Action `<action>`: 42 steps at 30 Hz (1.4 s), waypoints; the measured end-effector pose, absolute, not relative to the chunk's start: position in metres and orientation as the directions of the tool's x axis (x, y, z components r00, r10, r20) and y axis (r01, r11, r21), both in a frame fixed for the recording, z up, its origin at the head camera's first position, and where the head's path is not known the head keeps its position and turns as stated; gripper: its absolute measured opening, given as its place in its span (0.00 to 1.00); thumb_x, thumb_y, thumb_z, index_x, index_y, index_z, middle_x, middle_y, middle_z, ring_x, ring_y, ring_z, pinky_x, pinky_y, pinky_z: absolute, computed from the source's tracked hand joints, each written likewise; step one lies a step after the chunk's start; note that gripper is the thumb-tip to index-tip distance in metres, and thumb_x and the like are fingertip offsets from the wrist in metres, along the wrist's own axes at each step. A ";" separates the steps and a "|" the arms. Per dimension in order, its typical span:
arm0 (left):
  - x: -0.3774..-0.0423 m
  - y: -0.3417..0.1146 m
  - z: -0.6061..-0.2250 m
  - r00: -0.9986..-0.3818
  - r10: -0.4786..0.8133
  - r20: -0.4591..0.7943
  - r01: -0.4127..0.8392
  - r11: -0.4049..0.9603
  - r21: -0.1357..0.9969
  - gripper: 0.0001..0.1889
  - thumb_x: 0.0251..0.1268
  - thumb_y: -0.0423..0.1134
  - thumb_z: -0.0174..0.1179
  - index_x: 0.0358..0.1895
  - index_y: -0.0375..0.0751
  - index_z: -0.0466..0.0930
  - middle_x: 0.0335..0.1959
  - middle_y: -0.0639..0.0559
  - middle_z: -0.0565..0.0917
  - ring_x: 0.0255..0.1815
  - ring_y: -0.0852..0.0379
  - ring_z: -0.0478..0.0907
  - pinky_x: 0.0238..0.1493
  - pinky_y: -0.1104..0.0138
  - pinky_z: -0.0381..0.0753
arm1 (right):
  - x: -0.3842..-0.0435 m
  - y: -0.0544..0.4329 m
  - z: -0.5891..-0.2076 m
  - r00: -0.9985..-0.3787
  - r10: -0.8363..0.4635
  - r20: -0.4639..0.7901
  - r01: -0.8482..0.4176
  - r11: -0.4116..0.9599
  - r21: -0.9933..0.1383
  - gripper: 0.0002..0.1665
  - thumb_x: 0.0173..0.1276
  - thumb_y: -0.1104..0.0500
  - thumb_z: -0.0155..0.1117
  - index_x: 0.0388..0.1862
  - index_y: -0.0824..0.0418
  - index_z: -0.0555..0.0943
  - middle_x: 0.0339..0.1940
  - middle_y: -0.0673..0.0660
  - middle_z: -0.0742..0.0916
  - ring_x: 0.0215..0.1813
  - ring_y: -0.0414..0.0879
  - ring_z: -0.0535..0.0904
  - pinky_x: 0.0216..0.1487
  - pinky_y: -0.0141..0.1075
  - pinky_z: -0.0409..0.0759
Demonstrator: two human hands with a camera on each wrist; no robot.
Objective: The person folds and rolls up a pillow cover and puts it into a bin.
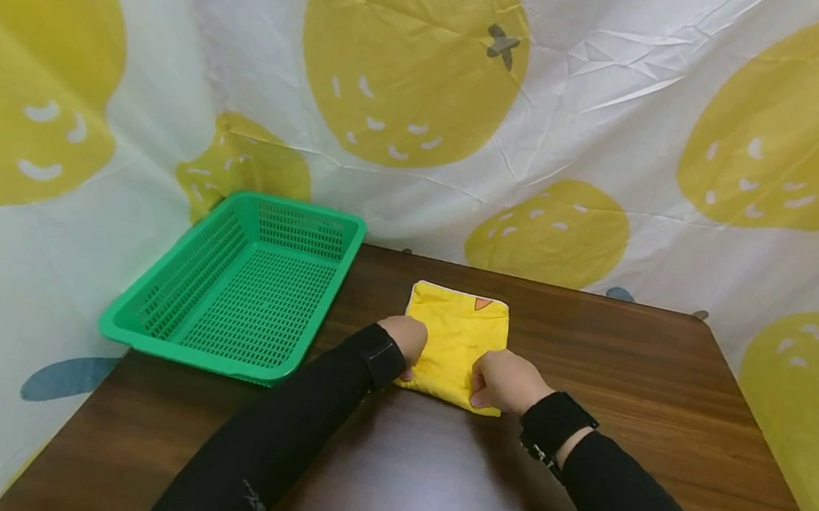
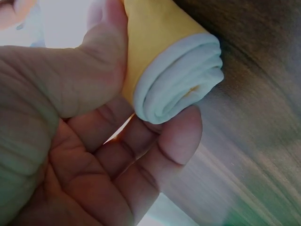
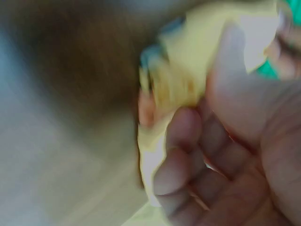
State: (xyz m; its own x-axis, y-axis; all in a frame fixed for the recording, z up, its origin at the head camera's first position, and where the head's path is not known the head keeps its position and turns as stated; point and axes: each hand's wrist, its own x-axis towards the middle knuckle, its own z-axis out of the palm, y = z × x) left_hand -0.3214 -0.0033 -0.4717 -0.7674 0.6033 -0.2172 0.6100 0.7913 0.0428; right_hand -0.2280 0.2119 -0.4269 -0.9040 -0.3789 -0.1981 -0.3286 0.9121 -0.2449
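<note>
A yellow cloth [image 1: 454,334], folded to a rough square with a pale far edge and a small orange patch, lies on the table in the head view. My left hand [image 1: 405,339] grips its left side near the front corner. In the left wrist view the yellow cloth [image 2: 155,33] shows a rolled end with pale layers, held between thumb and fingers of the left hand [image 2: 89,141]. At the front right corner, my right hand [image 1: 512,382] pinches the cloth with curled fingers. The right wrist view is blurred; there the right hand [image 3: 225,150] holds printed yellow cloth [image 3: 202,42].
A green plastic basket [image 1: 331,305] with slotted sides stands left of the cloth on the dark wooden table [image 1: 627,375]. Behind and beside the table hangs a white curtain [image 1: 415,198] printed with yellow fruit.
</note>
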 end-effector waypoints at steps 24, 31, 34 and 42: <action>-0.347 -0.012 -0.502 -0.770 0.616 -0.164 0.613 0.786 0.075 0.17 0.37 0.42 0.81 0.16 0.52 0.76 0.21 0.56 0.76 0.25 0.55 0.70 0.31 0.60 0.76 | -0.199 0.197 -0.436 -0.858 -0.510 0.053 -0.510 0.860 0.013 0.13 0.58 0.61 0.85 0.27 0.63 0.85 0.21 0.55 0.83 0.27 0.47 0.77 0.35 0.46 0.85; -0.274 -0.016 -0.432 -0.799 0.601 -0.025 0.598 0.798 0.075 0.17 0.47 0.37 0.83 0.23 0.44 0.79 0.22 0.53 0.76 0.27 0.53 0.75 0.35 0.57 0.83 | -0.217 0.200 -0.427 -0.875 -0.476 -0.085 -0.472 0.879 -0.062 0.12 0.64 0.64 0.79 0.26 0.61 0.83 0.20 0.52 0.77 0.25 0.47 0.70 0.34 0.43 0.79; -0.260 -0.019 -0.430 -0.775 0.626 0.085 0.630 0.777 0.017 0.16 0.47 0.36 0.83 0.24 0.45 0.79 0.21 0.55 0.76 0.27 0.55 0.74 0.34 0.59 0.81 | -0.228 0.202 -0.425 -0.870 -0.474 -0.138 -0.468 0.881 -0.071 0.11 0.66 0.64 0.76 0.26 0.60 0.83 0.20 0.52 0.77 0.26 0.47 0.70 0.34 0.43 0.77; -0.232 -0.021 -0.430 -0.737 0.666 0.117 0.640 0.743 -0.198 0.07 0.64 0.40 0.74 0.27 0.46 0.90 0.22 0.54 0.85 0.28 0.54 0.80 0.31 0.63 0.79 | -0.248 0.205 -0.414 -0.830 -0.482 -0.281 -0.458 0.876 -0.151 0.02 0.68 0.65 0.75 0.36 0.62 0.88 0.29 0.50 0.83 0.33 0.44 0.74 0.43 0.39 0.78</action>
State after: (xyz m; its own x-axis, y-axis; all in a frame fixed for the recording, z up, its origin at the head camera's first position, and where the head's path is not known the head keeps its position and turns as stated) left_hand -0.2319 -0.0209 -0.4299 -0.7368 0.6658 0.1174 0.6396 0.7427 -0.1982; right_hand -0.2480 0.2046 -0.4137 -0.8300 -0.4818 -0.2811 -0.4576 0.8763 -0.1509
